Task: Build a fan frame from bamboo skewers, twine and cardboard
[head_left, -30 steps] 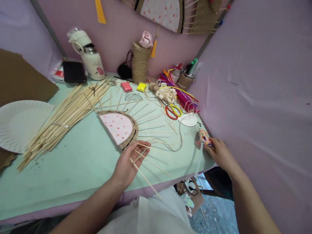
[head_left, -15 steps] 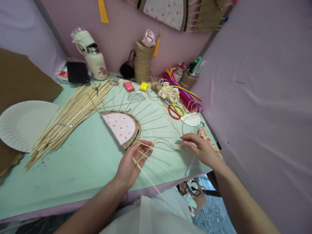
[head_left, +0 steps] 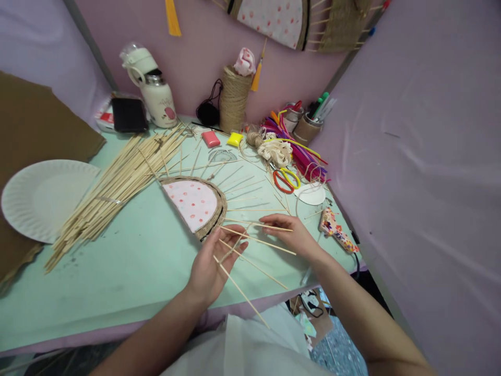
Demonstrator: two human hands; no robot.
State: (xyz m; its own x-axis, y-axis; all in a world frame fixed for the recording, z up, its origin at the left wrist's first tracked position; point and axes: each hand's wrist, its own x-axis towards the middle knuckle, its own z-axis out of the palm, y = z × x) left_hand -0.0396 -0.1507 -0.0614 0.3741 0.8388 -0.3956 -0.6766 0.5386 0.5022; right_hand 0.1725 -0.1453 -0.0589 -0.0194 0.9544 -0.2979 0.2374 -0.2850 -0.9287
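Observation:
A half-round piece with dotted white fabric (head_left: 191,203) and a twine-wrapped curved rim (head_left: 219,201) lies on the table, thin wooden sticks (head_left: 254,267) fanning out from it. My left hand (head_left: 207,263) is palm up under the lowest sticks, its thumb and fingers closed around them beside the rim. A strand of twine (head_left: 238,241) crosses those sticks at the left fingers. To the right, my right hand (head_left: 287,232) has its fingers pinched together on the twine, close to the stick tips; its fingertips are partly hidden by a stick.
A bundle of wooden sticks (head_left: 113,193) and a paper plate (head_left: 43,198) lie left. Behind stand a bottle (head_left: 160,102) and a twine roll (head_left: 234,99). Scissors (head_left: 284,181), pipe cleaners (head_left: 303,156) and a patterned glue gun (head_left: 334,230) are at the right.
My right hand has moved left toward the left hand, and the twine loop between them is no longer spread out. My left hand stays in nearly the same place on the sticks.

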